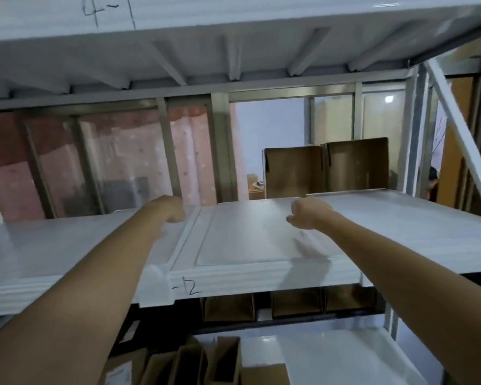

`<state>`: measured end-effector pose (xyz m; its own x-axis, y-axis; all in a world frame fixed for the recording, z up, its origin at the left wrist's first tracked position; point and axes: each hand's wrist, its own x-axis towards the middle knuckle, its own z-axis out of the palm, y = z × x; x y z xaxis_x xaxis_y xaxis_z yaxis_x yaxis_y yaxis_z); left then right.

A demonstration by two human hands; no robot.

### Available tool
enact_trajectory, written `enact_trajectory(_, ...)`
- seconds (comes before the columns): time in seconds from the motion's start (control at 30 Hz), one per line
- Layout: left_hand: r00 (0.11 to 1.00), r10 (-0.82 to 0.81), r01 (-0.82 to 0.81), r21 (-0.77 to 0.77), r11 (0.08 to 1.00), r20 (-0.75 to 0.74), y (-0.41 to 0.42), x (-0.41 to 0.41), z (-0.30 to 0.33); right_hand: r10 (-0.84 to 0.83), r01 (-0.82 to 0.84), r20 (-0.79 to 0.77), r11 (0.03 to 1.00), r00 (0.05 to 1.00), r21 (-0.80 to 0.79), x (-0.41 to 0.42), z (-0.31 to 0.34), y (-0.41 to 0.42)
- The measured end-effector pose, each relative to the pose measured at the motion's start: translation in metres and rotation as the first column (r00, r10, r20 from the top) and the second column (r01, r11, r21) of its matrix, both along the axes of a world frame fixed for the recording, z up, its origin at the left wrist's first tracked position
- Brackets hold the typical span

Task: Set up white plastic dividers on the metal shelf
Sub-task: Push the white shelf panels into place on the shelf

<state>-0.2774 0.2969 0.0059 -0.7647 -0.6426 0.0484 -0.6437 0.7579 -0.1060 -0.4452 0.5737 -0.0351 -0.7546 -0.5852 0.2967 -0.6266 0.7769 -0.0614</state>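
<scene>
1. Nearest, at the bottom, a lower shelf [331,357] holds brown cardboard boxes [195,362] standing on edge.
2. Above it, the metal shelf [261,276] runs left to right, its front edge marked by hand with "-12".
3. A white plastic divider [250,240] lies flat on this shelf between the two arms, reaching from the front edge to the back. It looks like it is being seated, so the task seems partly done. How many dividers remain cannot be told.
4. The left hand [168,208] is at the far left part of the divider, fingers curled; the blur hides whether it grips anything.
5. The right hand [308,212] is at the far right part, fingers bent down, seemingly pinching the back edge, though that is unclear.
6. Beyond the shelf stand two open cardboard boxes [325,168], a reddish wall on the left and a pale room on the right.
7. Overhead is the ribbed underside of another white shelf [233,51].
</scene>
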Motion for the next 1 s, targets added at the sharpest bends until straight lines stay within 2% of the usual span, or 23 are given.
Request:
enact_trajectory(0.1,1.000,-0.007,0.007,-0.001,1.000,0.014,-0.017,0.017,-0.008,0.009,-0.009,-0.031,1.000,0.999,0.012,0.026,-0.002,-0.025)
enact_trajectory(0.27,1.000,-0.005,0.005,0.015,1.000,0.007,-0.038,0.045,-0.012,0.031,-0.031,0.040,1.000,0.999,-0.004,0.060,0.004,-0.061)
enact_trajectory(0.53,0.998,0.057,-0.056,0.044,0.997,-0.027,-0.070,0.083,-0.008,0.201,-0.201,0.054,0.979,0.978,0.005,0.096,0.020,-0.116)
enact_trajectory(1.0,0.998,0.051,-0.051,-0.006,0.999,0.043,-0.058,0.088,-0.025,0.332,-0.336,0.110,0.941,0.937,0.019,0.122,0.014,-0.134)
